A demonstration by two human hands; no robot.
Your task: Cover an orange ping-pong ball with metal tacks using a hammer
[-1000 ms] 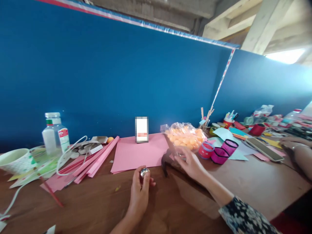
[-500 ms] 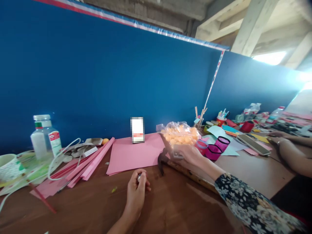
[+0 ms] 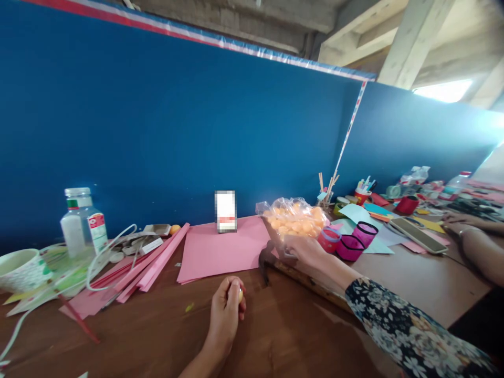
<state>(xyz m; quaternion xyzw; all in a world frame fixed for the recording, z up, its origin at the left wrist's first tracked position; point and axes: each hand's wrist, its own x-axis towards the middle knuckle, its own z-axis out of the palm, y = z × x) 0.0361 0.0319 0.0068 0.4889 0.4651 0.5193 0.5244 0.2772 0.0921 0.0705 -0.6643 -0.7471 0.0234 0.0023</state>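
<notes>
My left hand (image 3: 228,307) is closed around a small, shiny, rounded object (image 3: 240,295), mostly hidden by the fingers, over the brown table (image 3: 157,336). My right hand (image 3: 305,249) reaches to the near side of a clear plastic bag of orange balls (image 3: 295,218); its fingers are partly hidden at a small greyish thing I cannot make out. Just left of the right hand lies a hammer, its dark head (image 3: 266,260) near the pink sheets (image 3: 224,249) and its wooden handle (image 3: 315,286) running under the right forearm.
Pink strips (image 3: 157,262), a clear bottle (image 3: 79,226) and a white cable (image 3: 90,268) lie at left. Mesh cups (image 3: 350,247), a phone (image 3: 417,234) and coloured paper stand right. Another person's arms (image 3: 478,241) rest at far right. A blue partition (image 3: 197,115) rises behind.
The view has shifted slightly, moving most things a little rightward. My left hand has turned a bit, and the object in it now looks yellowish. My right hand stays by the bag.
</notes>
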